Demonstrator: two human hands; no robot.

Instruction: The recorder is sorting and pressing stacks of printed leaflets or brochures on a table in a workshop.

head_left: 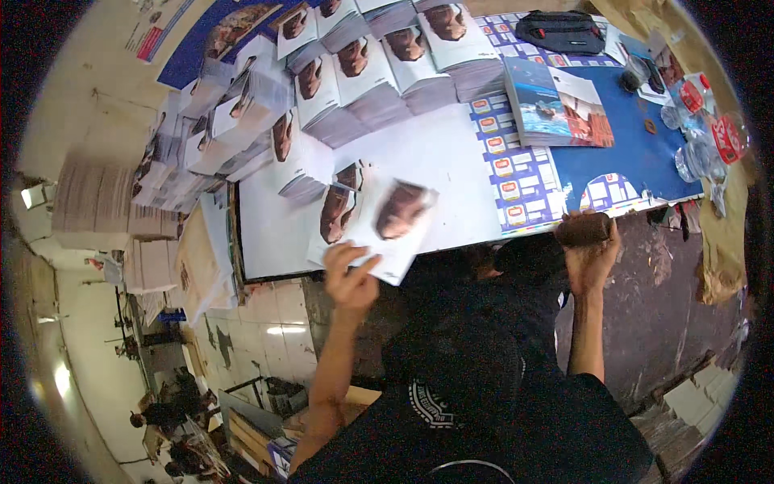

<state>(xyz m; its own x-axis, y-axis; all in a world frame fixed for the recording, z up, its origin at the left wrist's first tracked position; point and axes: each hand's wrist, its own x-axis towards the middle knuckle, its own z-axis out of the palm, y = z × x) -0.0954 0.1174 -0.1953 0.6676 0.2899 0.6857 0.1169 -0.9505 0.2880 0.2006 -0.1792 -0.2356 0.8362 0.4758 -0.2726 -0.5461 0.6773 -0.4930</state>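
Observation:
My left hand [351, 276] is closed on the lower left edge of a white booklet [403, 230] with a brown picture on its cover, slightly blurred and tilted over the table's front edge. Under and beside it lie other booklets [335, 216] of the same design. At the right, by the table's front edge, my right hand [590, 256] grips a dark brown, rounded block [583, 229], whose exact kind I cannot make out.
Several tall stacks of booklets [355, 68] fill the table's back and left. Two larger colour-covered books [556, 105] lie on the blue surface [645, 153] at the right. Plastic bottles [700, 157] and a black pouch [560, 32] are beyond. Paper piles [93, 198] stand far left.

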